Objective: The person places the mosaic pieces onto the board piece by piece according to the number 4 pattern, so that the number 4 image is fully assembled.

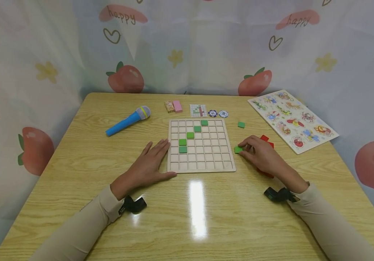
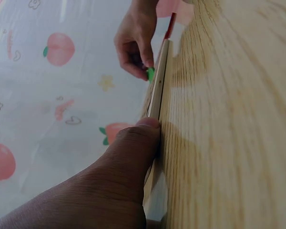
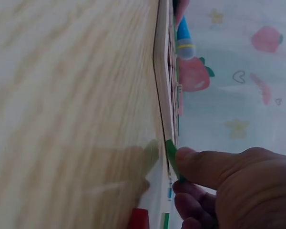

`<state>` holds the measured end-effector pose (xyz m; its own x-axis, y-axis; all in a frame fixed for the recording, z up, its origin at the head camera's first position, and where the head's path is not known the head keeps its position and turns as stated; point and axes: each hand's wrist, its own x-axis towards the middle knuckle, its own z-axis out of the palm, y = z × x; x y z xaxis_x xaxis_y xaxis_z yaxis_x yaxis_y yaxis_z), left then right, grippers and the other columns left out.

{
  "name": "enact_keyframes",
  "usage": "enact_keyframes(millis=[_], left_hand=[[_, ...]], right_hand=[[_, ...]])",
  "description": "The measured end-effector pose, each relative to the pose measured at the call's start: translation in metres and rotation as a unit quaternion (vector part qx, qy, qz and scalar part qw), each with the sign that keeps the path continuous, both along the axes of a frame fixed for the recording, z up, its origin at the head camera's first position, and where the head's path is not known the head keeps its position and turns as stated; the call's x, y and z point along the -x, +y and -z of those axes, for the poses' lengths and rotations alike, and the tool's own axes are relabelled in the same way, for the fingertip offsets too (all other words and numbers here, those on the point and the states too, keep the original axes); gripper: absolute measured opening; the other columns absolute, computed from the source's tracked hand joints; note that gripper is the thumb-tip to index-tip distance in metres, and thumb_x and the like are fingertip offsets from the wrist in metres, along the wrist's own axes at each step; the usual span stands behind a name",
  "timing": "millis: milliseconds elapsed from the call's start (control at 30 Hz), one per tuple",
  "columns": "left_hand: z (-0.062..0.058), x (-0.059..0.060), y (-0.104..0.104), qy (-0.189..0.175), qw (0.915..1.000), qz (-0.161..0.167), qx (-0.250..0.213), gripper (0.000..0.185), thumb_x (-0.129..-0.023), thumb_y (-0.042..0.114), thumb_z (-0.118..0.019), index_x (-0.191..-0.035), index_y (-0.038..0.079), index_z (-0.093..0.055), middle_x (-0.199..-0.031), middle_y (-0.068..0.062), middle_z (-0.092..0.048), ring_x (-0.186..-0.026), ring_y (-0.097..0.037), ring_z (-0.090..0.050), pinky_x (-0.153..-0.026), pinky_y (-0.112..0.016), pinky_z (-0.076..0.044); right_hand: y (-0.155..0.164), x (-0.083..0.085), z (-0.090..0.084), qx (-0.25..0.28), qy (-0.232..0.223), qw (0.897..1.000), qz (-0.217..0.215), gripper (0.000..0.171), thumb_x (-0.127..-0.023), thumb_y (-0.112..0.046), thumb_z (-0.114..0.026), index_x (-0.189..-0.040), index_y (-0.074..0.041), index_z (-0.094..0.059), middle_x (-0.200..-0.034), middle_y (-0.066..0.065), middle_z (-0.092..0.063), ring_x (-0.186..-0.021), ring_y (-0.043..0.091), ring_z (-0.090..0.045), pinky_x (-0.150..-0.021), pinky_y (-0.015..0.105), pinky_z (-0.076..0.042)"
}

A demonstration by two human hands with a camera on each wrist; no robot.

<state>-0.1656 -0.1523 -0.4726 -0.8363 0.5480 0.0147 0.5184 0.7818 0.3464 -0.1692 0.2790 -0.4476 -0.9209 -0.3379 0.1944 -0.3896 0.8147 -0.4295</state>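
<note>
1. Green and small, one square tile [image 1: 238, 149] is sticking out from the right hand [image 1: 263, 154]. The thumb and finger of that hand are pinching it.
2. The left hand [image 1: 149, 163] is lying flat, with its fingers straight and spread out. Its thumb is touching the near edge of the wooden board [image 1: 201, 171], and its fingers are reaching the board's left side.
3. That board is lying between the two hands. Its little boxes are holding five green tiles [image 1: 190, 135]. Two are sitting in one line near the left hand's fingers, and three are climbing like stairs, up and away to the right.
4. The pinched tile is pointing left from the right hand's fingertips, just beside the board's right edge.
5. Another green piece [image 1: 241, 125] is lying just past the right hand. Red tiles [image 1: 264, 138] are peeking out around that hand, which is hiding part of them.
6. A blue microphone [image 1: 125, 123] is lying well past the left hand. A bug board [image 1: 292, 121] is lying past the right hand, over to its right.
</note>
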Motion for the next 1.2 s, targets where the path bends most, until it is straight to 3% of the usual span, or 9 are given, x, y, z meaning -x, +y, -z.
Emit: enact_keyframes(millis=[533, 867, 1200], left_hand=[[0.000, 0.001, 0.000, 0.004, 1.0000, 0.000, 0.003, 0.115, -0.092, 0.074, -0.067, -0.172, 0.009, -0.017, -0.181, -0.007, -0.018, -0.170, -0.024, -0.014, -0.139, -0.054, -0.004], [-0.001, 0.000, 0.000, -0.001, 1.0000, -0.001, 0.004, 0.114, -0.092, 0.074, -0.067, -0.172, 0.009, -0.018, -0.181, -0.007, -0.017, -0.170, -0.024, -0.013, -0.139, -0.054, -0.004], [-0.001, 0.000, 0.000, 0.000, 1.0000, -0.004, 0.006, 0.114, -0.092, 0.075, -0.067, -0.172, 0.009, -0.018, -0.181, -0.007, -0.018, -0.170, -0.024, -0.014, -0.140, -0.052, -0.003]], right_hand=[[-0.049, 0.013, -0.028, -0.001, -0.026, 0.999, -0.042, 0.022, -0.099, -0.014, -0.078, -0.120, -0.010, -0.073, -0.119, 0.007, -0.069, -0.098, 0.021, -0.062, -0.077, 0.030, -0.051], [-0.099, 0.018, -0.028, 0.012, -0.041, 0.996, -0.084, 0.021, -0.099, -0.015, -0.078, -0.118, -0.009, -0.072, -0.119, 0.007, -0.069, -0.099, 0.021, -0.064, -0.077, 0.032, -0.055], [-0.139, 0.022, -0.026, -0.018, -0.067, 0.991, -0.111, 0.022, -0.100, -0.018, -0.076, -0.119, -0.006, -0.072, -0.120, 0.008, -0.068, -0.098, 0.019, -0.064, -0.087, 0.036, -0.059]])
